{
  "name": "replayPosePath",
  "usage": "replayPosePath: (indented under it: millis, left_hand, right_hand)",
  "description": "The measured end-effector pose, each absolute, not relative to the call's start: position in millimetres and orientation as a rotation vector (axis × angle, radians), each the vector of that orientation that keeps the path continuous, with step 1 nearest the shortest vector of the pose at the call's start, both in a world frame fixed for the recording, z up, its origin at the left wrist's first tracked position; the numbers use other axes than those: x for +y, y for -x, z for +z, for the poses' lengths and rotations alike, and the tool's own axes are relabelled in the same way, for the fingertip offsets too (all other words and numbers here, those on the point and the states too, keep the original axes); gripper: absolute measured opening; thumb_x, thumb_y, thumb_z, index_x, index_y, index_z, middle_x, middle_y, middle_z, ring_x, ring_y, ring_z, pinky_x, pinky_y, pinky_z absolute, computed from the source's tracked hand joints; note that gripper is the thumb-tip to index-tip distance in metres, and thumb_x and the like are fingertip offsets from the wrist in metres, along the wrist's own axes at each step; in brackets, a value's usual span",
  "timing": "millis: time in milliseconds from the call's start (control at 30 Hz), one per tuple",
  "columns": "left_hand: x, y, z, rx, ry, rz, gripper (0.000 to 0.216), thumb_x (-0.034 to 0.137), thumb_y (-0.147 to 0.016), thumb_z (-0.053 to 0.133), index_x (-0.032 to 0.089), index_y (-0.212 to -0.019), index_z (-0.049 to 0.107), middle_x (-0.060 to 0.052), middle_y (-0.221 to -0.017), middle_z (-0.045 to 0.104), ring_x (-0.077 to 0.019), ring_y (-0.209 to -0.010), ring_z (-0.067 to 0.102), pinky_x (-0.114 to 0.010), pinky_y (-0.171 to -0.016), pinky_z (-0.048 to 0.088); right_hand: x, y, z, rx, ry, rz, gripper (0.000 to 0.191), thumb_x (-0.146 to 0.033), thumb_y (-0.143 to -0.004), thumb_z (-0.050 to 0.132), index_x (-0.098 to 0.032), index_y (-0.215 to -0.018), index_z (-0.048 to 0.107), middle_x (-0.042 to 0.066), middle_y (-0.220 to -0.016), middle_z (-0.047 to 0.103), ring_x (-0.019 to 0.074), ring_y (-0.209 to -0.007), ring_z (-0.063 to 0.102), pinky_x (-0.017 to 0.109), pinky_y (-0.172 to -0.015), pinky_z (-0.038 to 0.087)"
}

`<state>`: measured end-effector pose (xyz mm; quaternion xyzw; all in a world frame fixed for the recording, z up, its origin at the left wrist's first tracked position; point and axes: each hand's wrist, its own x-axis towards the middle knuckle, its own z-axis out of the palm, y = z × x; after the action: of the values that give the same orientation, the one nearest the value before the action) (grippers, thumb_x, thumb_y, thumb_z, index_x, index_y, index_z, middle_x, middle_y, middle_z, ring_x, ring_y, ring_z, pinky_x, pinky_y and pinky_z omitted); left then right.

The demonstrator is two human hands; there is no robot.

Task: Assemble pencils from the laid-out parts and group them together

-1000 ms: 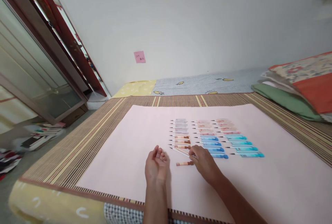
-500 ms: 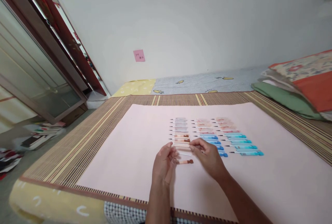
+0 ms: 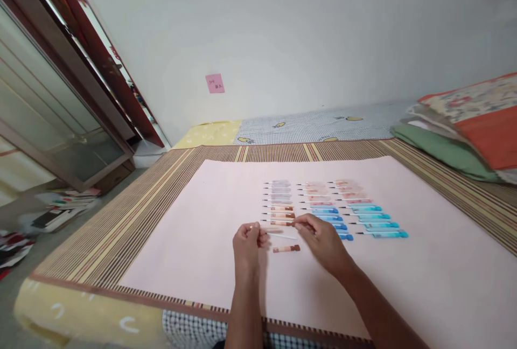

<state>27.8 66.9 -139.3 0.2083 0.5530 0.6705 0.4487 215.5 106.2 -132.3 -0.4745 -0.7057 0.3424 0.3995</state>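
My left hand [image 3: 247, 238] hovers low over the pale pink sheet, thumb and fingers pinched together; what they hold, if anything, is too small to make out. Between my right hand's [image 3: 321, 238] thumb and forefinger is the dark end of a flat brown-and-tan strip [image 3: 279, 223], which points toward my left hand. Below it lies a slim white stick [image 3: 285, 236], partly behind my left fingers. Nearer to me rests another brown-and-tan strip [image 3: 286, 249]. Beyond my hands, several white sticks with dark pointed tips lie beside brown strips [image 3: 283, 208].
Rows of similar sticks lie beside blue strips [image 3: 328, 211], teal strips [image 3: 390, 234], pink strips [image 3: 315, 192] and grey strips [image 3: 280, 190]. The pink sheet [image 3: 181, 241] covers a striped mat [image 3: 105, 241]. Folded bedding [image 3: 448, 149] is piled at the right, and a pink note [image 3: 214, 83] is on the wall.
My left hand has moved left, away from my right hand, uncovering the left end of the nearer brown strip. My right hand has stayed nearly in place. The view has shifted slightly.
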Motion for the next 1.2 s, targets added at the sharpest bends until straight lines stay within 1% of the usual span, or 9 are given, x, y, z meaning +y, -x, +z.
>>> replayPosePath:
  millis: [200, 300, 433, 567, 667, 767, 833, 1000, 1200]
  left_hand:
    - [60.1, -15.1, -133.7, 1.703, -0.962, 1.503, 0.004, 0.019, -0.074, 0.072, 0.017, -0.077, 0.072, 0.002, -0.058, 0.053, -0.0116, -0.053, 0.046, -0.022, -0.053, 0.033]
    - [57.7, -18.7, -131.9, 1.723, -1.134, 1.436, 0.010, 0.017, -0.078, 0.068, 0.018, -0.084, 0.076, 0.000, -0.063, 0.057, -0.0136, -0.060, 0.049, -0.022, -0.057, 0.036]
    - [57.5, -20.4, -129.7, 1.710, -1.161, 1.442, 0.009, 0.017, -0.080, 0.068, 0.018, -0.083, 0.076, -0.001, -0.064, 0.058, -0.0136, -0.059, 0.048, -0.022, -0.057, 0.037]
    - [59.7, -9.6, -127.9, 1.672, -0.830, 1.616, 0.007, 0.022, -0.078, 0.076, 0.015, -0.080, 0.075, 0.001, -0.060, 0.056, -0.0112, -0.057, 0.048, -0.020, -0.053, 0.036]
    - [62.4, 0.2, -127.9, 1.389, -0.381, 1.835, 0.013, 0.024, -0.080, 0.077, 0.013, -0.080, 0.070, -0.001, -0.067, 0.061, -0.0092, -0.058, 0.054, -0.017, -0.052, 0.041]
    - [65.1, 4.9, -127.5, 1.016, 0.025, 1.831, 0.013, 0.016, -0.089, 0.067, 0.010, -0.078, 0.065, -0.005, -0.070, 0.063, -0.0083, -0.058, 0.058, -0.015, -0.049, 0.044]
    - [66.2, 5.4, -126.6, 0.905, 0.181, 1.781, 0.020, 0.014, -0.096, 0.057, 0.009, -0.077, 0.063, -0.006, -0.070, 0.064, -0.0076, -0.056, 0.058, -0.014, -0.047, 0.045]
    - [66.4, 4.4, -123.8, 0.786, 0.245, 1.808, 0.029, 0.019, -0.100, 0.051, 0.008, -0.076, 0.062, -0.005, -0.069, 0.063, -0.0045, -0.050, 0.053, -0.013, -0.040, 0.038]
    - [65.5, 1.2, -123.0, 0.742, 0.229, 1.801, 0.036, 0.020, -0.100, 0.052, 0.012, -0.065, 0.053, -0.001, -0.059, 0.055, -0.0035, -0.044, 0.043, -0.014, -0.038, 0.032]
  right_hand:
    - [109.1, -218.8, -142.7, -1.901, 1.249, 0.822, 0.022, -0.037, -0.092, 0.049, -0.023, -0.089, 0.066, 0.003, -0.082, 0.071, 0.0203, -0.076, 0.064, 0.032, -0.069, 0.048]
    - [108.4, -217.8, -142.5, -1.934, 1.263, 0.824, 0.021, -0.035, -0.092, 0.048, -0.023, -0.089, 0.065, 0.003, -0.080, 0.069, 0.0201, -0.075, 0.063, 0.032, -0.069, 0.046]
    - [109.1, -218.9, -143.7, -1.966, 1.223, 0.819, 0.021, -0.032, -0.093, 0.045, -0.022, -0.088, 0.063, 0.003, -0.084, 0.068, 0.0202, -0.078, 0.063, 0.033, -0.072, 0.046]
    - [106.6, -215.3, -146.8, -1.994, 1.201, 0.849, 0.021, -0.026, -0.092, 0.044, -0.023, -0.085, 0.063, 0.003, -0.088, 0.067, 0.0192, -0.081, 0.062, 0.032, -0.074, 0.045]
    - [103.3, -206.1, -147.1, -2.067, 1.181, 0.827, 0.020, -0.021, -0.090, 0.044, -0.023, -0.080, 0.061, 0.002, -0.087, 0.065, 0.0177, -0.079, 0.060, 0.030, -0.072, 0.043]
    - [103.9, -195.5, -142.3, -2.161, 1.194, 0.756, 0.019, -0.017, -0.089, 0.044, -0.022, -0.077, 0.058, 0.001, -0.084, 0.063, 0.0165, -0.077, 0.058, 0.029, -0.070, 0.041]
    - [107.1, -189.5, -136.2, -2.226, 1.241, 0.749, 0.020, -0.016, -0.089, 0.045, -0.021, -0.076, 0.058, 0.001, -0.083, 0.062, 0.0153, -0.075, 0.058, 0.027, -0.069, 0.039]
    - [117.1, -176.8, -121.9, -2.495, 1.362, 0.640, 0.020, -0.009, -0.088, 0.047, -0.019, -0.075, 0.058, 0.002, -0.086, 0.063, 0.0130, -0.073, 0.056, 0.024, -0.063, 0.033]
    - [124.3, -168.4, -123.0, -2.613, 1.442, 0.466, 0.022, 0.000, -0.080, 0.051, -0.017, -0.067, 0.057, 0.007, -0.083, 0.063, 0.0157, -0.070, 0.052, 0.029, -0.062, 0.025]
